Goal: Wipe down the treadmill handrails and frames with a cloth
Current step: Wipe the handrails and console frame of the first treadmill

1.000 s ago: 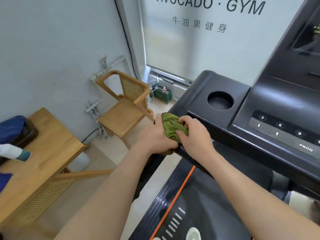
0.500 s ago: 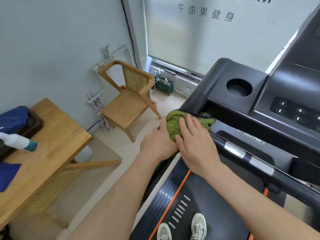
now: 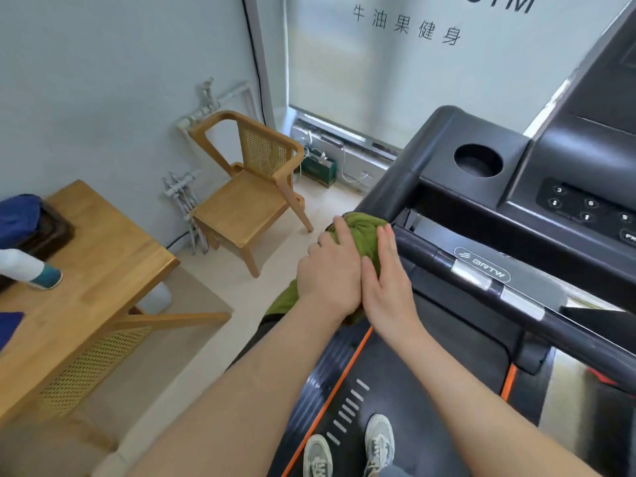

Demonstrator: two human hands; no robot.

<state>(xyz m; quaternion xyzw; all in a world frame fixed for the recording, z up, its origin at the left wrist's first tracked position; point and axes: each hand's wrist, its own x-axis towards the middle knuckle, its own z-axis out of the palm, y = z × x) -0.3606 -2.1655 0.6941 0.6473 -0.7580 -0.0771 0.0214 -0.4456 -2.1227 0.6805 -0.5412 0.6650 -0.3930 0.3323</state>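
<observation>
Left end of the black tubular treadmill handrail point(image 3: 423, 251), where it meets the side frame. The bunched olive-green fabric cloth point(image 3: 364, 228) lies draped over this corner. The left hand point(image 3: 328, 273) curls over the cloth and grasps it against the rail, while the right hand point(image 3: 387, 287) lies beside it with straight fingers, pressing flat and clasping nothing. A loose tail of the cloth hangs below the left wrist. The likely hazards are these. The flat right hand has no hold, so a firm stroke along the round bar may let the cloth bunch or slide off. The hanging tail may catch on the frame edge. A stroke carried too far right would cross the silver metal sensor plates point(image 3: 469, 275), and a raised arm could reach the dark console keypad point(image 3: 585, 204). That matters because the grey sneakers point(image 3: 378, 438) stand on the black running belt point(image 3: 413, 390).
</observation>
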